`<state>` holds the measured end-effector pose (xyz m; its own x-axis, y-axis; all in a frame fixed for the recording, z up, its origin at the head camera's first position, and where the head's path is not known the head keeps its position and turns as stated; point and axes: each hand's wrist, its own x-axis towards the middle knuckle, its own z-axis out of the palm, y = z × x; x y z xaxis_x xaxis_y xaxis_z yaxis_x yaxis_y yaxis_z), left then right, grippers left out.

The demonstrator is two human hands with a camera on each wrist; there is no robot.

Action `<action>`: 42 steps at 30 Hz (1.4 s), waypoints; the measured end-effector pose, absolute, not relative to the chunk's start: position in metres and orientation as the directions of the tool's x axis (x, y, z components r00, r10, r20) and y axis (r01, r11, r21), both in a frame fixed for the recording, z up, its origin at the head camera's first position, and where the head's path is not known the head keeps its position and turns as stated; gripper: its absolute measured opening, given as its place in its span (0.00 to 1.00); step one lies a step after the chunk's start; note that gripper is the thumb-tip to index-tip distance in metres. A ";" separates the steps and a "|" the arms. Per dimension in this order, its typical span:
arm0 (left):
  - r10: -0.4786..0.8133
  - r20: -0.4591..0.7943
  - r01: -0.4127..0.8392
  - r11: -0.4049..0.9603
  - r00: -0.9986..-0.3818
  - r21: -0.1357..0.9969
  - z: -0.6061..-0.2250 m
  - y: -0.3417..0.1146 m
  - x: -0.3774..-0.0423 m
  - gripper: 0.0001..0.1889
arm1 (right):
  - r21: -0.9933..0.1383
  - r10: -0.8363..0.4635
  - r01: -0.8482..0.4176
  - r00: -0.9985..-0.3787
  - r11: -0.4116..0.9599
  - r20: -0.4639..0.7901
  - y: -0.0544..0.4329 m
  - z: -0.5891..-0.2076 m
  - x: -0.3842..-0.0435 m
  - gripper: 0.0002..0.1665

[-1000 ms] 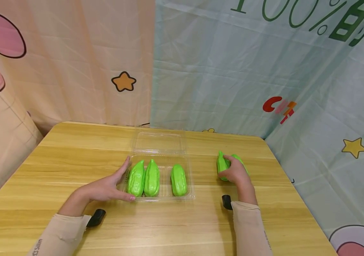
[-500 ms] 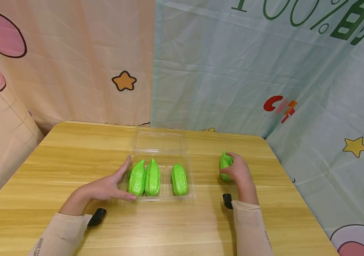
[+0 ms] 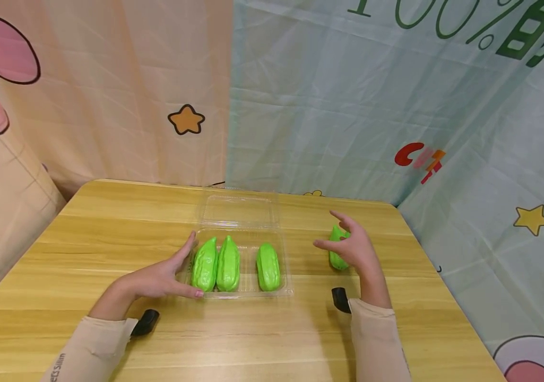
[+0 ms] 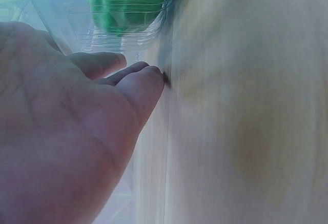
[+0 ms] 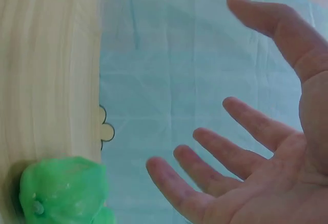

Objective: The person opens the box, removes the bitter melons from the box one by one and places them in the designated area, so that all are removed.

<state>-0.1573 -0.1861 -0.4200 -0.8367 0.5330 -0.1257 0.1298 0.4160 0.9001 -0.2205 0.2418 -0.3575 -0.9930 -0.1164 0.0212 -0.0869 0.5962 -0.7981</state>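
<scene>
A clear plastic clamshell box [image 3: 248,265] lies on the table with its lid folded back. Inside it, two ridged green bitter melons [image 3: 228,265] lie side by side at the left, and a third bitter melon [image 3: 268,268] lies at the right. My left hand [image 3: 154,281] rests at the box's left side, thumb and fingers spread along its wall. Over to the right, my right hand [image 3: 360,252] is raised with nothing in it, fingers apart. Below it lies a loose bitter melon [image 3: 337,261], partly hidden; in the right wrist view more green shows behind this melon [image 5: 64,190].
The wooden table [image 3: 252,339] ends at the back against a patterned cloth [image 3: 310,132], which also hangs along the right. The box's open lid [image 3: 238,210] lies towards the back edge. A black wrist device [image 3: 145,323] sits under each wrist.
My right hand first drew a bitter melon rightwards along the table, then released it, spread its fingers and rose. The left hand and the box stayed still.
</scene>
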 end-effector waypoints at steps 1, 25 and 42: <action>0.535 -0.123 0.132 0.414 -0.836 0.901 -0.420 -0.186 -0.157 0.71 | -0.803 -0.130 -0.102 -0.991 0.587 0.031 0.240 -0.357 -0.219 0.56; 0.545 -0.115 0.124 0.382 -0.831 0.916 -0.418 -0.187 -0.156 0.71 | -0.888 -0.365 -0.201 -0.930 0.413 0.041 0.196 -0.353 -0.204 0.57; 0.532 -0.129 0.120 0.408 -0.837 0.905 -0.420 -0.187 -0.158 0.71 | -0.915 -0.452 -0.229 -0.890 0.333 0.058 0.158 -0.365 -0.199 0.55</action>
<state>-0.1576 -0.1870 -0.4203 -0.8371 0.5317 -0.1288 0.1202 0.4084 0.9048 -0.1988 0.1580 -0.3645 -0.8903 -0.4517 0.0583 -0.2290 0.3333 -0.9146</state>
